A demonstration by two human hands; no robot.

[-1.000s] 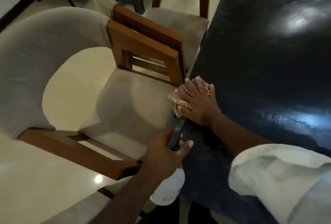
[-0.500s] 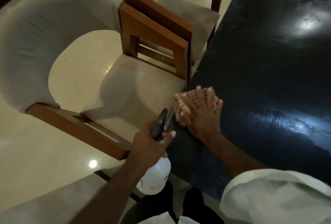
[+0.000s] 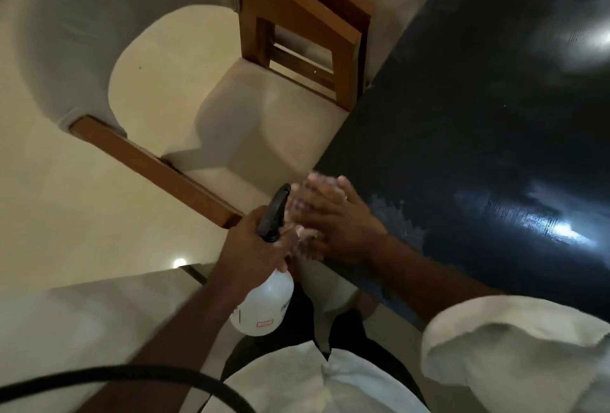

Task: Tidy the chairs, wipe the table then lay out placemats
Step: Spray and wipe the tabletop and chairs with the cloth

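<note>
Cream floor tiles (image 3: 66,214) are seen at the left, and a dark glossy table (image 3: 495,99) fills the right side of the view. Against the table's left edge a chair (image 3: 264,122) with a pale seat and wooden arms is pushed in, and a second chair (image 3: 389,7) is set just beyond it along the same edge. At the near left corner of the table a cloth (image 3: 306,237) is pressed flat under the right hand (image 3: 333,224); its fingers are held straight and close together, though they are blurred. Beside that hand a pale wet smear (image 3: 396,221) is shown on the tabletop. Just off the same corner, a white bottle (image 3: 264,303) is gripped at the neck by the left hand (image 3: 254,247), its fingers curled round it below the black spray head (image 3: 274,214). A rolled white sleeve (image 3: 511,356) is seen on the right arm.
</note>
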